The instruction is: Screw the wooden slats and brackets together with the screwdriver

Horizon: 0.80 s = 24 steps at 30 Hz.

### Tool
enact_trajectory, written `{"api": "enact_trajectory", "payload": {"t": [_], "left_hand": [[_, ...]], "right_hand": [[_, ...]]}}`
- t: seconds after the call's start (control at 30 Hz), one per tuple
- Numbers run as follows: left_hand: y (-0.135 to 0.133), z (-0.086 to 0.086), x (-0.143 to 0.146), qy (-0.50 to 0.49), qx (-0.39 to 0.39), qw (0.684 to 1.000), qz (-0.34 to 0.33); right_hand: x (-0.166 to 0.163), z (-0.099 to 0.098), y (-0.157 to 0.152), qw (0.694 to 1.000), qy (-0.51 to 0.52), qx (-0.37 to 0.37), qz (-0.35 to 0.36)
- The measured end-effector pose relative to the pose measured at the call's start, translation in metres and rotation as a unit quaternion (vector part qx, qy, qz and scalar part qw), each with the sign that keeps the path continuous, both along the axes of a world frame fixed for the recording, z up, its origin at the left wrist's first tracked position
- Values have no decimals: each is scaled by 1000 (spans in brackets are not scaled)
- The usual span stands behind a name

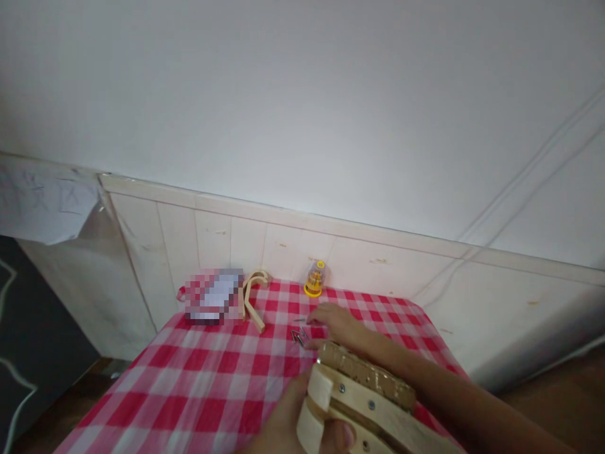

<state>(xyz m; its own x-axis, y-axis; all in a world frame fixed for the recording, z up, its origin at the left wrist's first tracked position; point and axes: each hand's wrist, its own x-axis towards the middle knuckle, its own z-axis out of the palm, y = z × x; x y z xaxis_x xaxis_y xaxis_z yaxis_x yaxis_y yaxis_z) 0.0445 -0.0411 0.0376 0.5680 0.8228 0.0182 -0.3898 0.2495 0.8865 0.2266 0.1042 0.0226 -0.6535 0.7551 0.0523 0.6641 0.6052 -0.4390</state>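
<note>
My left hand (288,419) is closed around a pale wooden assembly (352,391) at the lower right. Curved strips with metal screws set in them make up its frame, and a shiny brown padded-looking part (366,372) runs along its far side. The left thumb presses on the near strip. Beyond it, my right hand (338,325) reaches over the table with thumb and fingers apart. Several small metal screws or fasteners (299,336) lie on the cloth right by its fingertips. The assembly partly covers the right wrist, and its lower end leaves the view.
A red-and-white checked cloth (208,384) covers the table. At its back stand a clear case with a yellow base (314,280), bent wooden pieces (255,306) and a blurred-out package (212,296). The panelled wall (293,246) rises directly behind.
</note>
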Motion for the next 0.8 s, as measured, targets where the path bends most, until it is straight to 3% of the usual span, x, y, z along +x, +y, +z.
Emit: {"api": "enact_trajectory", "payload": {"t": [0.1, 0.3, 0.53, 0.8], "left_hand": [[2, 3, 5, -28, 4, 999, -16], [2, -1, 16, -45, -6, 999, -3], [2, -9, 5, -30, -56, 998, 23], [0, -10, 4, -14, -60, 998, 31]], "right_hand": [[-7, -13, 5, 999, -15, 6, 36], [-18, -32, 14, 999, -22, 39, 7], [-17, -25, 22, 999, -4, 46, -13], [-31, -23, 2, 999, 32, 19, 20]]}}
